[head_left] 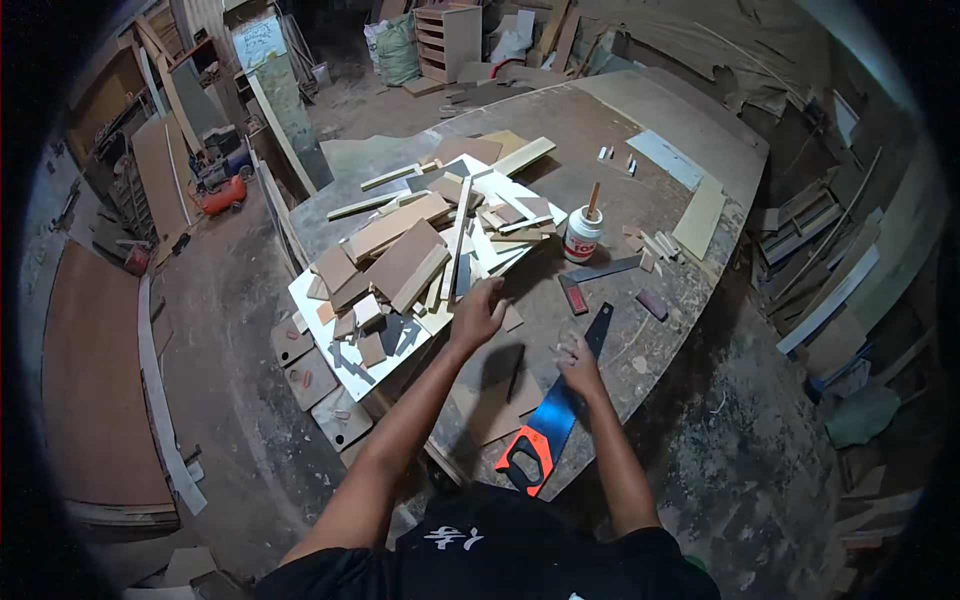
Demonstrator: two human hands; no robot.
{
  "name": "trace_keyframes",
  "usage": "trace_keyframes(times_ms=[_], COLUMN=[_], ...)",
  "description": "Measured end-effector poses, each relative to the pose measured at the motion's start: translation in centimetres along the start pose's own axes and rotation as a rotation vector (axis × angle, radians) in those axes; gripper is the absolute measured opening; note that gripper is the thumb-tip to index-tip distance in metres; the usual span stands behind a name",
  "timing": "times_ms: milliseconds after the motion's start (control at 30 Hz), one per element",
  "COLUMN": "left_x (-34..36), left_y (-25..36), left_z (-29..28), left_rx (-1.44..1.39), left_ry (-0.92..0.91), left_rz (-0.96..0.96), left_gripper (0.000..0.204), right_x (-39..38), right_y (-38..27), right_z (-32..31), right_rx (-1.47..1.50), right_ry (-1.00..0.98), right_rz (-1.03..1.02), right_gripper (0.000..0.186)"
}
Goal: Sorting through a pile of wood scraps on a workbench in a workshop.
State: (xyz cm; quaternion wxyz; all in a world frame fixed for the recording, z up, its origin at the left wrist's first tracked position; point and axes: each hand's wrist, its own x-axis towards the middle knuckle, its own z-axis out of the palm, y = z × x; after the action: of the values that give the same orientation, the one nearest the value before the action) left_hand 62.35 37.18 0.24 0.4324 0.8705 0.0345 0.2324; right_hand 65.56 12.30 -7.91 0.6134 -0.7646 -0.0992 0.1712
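Near the front edge of a white board piled with wood offcuts, my left hand has its fingers curled in. Whatever those fingers hold, if anything, is hidden. My right hand hovers at the blade of a handsaw, its fingers loosely apart and nothing seen in them. The saw has an orange and black handle, which points toward me. Between my hands a thin dark stick-like piece shows over a flat brown panel. Beyond my right hand lie a try square and a dark red block.
A white glue tub with a stick in it stands on the worktable. Small wood strips lie to its right. Leftward on the floor sits a red compressor. Boards and scraps lean along the right side.
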Motion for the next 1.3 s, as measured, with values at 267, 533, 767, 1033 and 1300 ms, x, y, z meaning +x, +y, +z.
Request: trace_keyframes(times_ms=[267,533,767,1033,1300], left_x=[14.1,17.9,20.3,21.9,23.7], left_y=[-3.7,-8.7,-6.7,-10.7,-8.4], left_z=[0.4,1.7,1.9,2.4,2.9], left_rx=[0.434,0.551,0.434,0.582,0.513], left_ry=[0.002,-0.085,0.011,-0.135,-0.331], left_rz=[-0.037,0.180,0.167,0.222,0.175], left_gripper=[0.031,0.014,0.033,0.028,0.028], right_x=[0.9,0.6,3.1,4.3,2.9], right_y=[-3.8,-3.7,-4.9,-6.4,-5.1], right_z=[-0.7,-3.4,-4.8,-2.3,-4.9], right_rx=[-0.010,-0.004,0.009,0.074,0.113], right_ry=[-0.079,-0.118,-0.082,-0.187,-0.121], right_rz=[-0.038,-0.010,0.026,-0.011,0.001], right_gripper=[0.057,0.055,0.060,0.057,0.057])
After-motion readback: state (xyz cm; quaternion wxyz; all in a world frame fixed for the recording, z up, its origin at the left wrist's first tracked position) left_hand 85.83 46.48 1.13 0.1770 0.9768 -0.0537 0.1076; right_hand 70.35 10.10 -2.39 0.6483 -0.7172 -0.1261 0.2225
